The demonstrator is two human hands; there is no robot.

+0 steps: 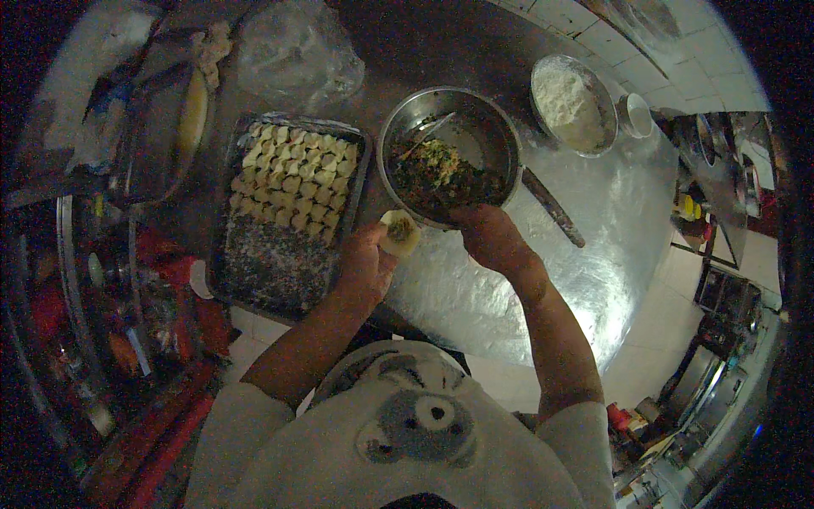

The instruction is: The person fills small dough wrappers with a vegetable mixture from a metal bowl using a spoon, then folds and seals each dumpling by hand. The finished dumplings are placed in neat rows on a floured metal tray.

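Observation:
My left hand (369, 261) holds a round dough wrapper (408, 240) with a small mound of filling (400, 228) on it, just below the rim of a steel bowl (386, 178). Inside that bowl is a dark chopped filling (470, 181) with a paler, yellow-green heap on top. A metal utensil (432, 132), probably a spoon, leans there. My right hand (489, 235) reaches over the bowl's near rim, its fingertips lost in shadow against the filling. Whether they grip anything is not visible. Left of the bowl, rows of shaped dumplings (296, 172) fill the far part of a floured dark tray (273, 273).
A bowl of white flour (563, 95) stands at the back right beside a small white cup (636, 116). A dark, flour-dusted stick (553, 207) extends from the filling bowl's right side across the metal table (470, 299). A clear plastic bag (296, 54) lies behind the tray.

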